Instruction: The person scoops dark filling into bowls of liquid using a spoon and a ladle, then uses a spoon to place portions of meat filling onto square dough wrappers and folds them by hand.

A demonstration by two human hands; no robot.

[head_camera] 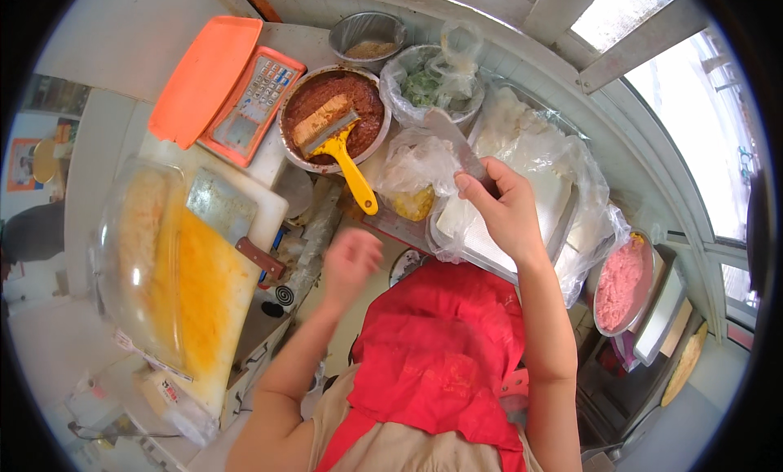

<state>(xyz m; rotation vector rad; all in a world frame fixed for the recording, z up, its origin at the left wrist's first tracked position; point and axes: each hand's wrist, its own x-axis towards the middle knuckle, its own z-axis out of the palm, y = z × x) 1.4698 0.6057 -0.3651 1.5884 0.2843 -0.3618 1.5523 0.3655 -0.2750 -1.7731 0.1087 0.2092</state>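
My right hand grips a metal scraper-like blade, whose rounded end points up and left over the bagged bowls. Beneath it lie a tray partly covered with clear plastic and a plastic bag with yellow food. My left hand, slightly blurred, hangs above the gap in front of the counter with its fingers curled; whether it holds anything cannot be made out. Beyond it, a yellow-handled brush rests across a metal bowl of dark red sauce.
At left, a cleaver lies on a stained cutting board beside a clear plastic cover. An orange scale stands behind. A bowl of greens sits at the back, a bowl of pink minced meat at right.
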